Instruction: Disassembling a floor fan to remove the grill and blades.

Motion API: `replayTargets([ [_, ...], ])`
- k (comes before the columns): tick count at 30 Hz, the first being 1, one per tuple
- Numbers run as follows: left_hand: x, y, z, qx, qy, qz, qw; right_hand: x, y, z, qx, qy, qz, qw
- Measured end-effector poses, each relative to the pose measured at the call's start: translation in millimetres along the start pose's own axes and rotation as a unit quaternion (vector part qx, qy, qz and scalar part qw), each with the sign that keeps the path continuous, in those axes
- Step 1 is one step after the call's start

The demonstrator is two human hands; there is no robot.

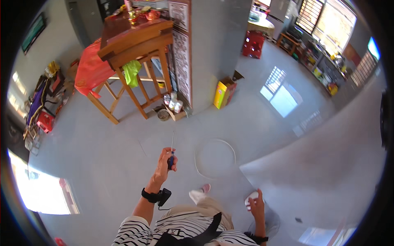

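While the left hand (pixel 165 160) grips the screwdriver (pixel 170 162) left of the hoop (pixel 230 146), its long axis pointing forward, the right hand (pixel 257 206), right of and behind the hoop, half curls by a white item (pixel 248 201), its hold unclear.

I wear this camera on my head, the left one of a side-by-side pair, and it looks steeply down over my striped shirt (pixel 180 221) at the lower edge. My left hand (pixel 166 160) and right hand (pixel 257 206) sit fairly near the lens, with the floor (pixel 106 164) farther below. The wide fisheye also reaches ahead to the wooden table (pixel 139 41) and bright window (pixel 334 22) up top, curving straight edges near its dark rim.
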State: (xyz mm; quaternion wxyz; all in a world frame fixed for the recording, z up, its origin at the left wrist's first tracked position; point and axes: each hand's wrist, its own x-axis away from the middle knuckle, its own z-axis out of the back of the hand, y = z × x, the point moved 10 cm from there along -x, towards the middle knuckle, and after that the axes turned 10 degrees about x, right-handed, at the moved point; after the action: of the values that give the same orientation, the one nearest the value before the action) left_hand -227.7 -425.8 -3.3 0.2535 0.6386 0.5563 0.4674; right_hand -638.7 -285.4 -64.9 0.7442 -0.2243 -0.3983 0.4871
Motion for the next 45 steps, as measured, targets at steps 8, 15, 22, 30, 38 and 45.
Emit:
replayTargets([
  [8,-101,166,58,-0.204,0.066,-0.171,0.962,-89,-135,-89,0.303,-0.058,0.185,0.933],
  [15,-197,412,89,-0.478,0.055,-0.411,0.774,-142,-228,-129,0.300,-0.068,0.245,0.919],
  [22,-356,554,156,-0.504,0.117,-0.395,0.760,-173,-254,-169,0.332,0.002,0.119,0.936],
  [30,-483,574,210,-0.653,0.154,-0.257,0.695,-178,-306,-244,0.288,-0.050,0.101,0.951],
  [38,-436,599,166,-0.756,-0.168,-0.262,0.576,-171,-292,-260,0.296,-0.039,0.041,0.954],
  [45,-436,608,237,-0.716,0.003,-0.152,0.682,-171,-307,-270,0.304,-0.058,0.031,0.951],
])
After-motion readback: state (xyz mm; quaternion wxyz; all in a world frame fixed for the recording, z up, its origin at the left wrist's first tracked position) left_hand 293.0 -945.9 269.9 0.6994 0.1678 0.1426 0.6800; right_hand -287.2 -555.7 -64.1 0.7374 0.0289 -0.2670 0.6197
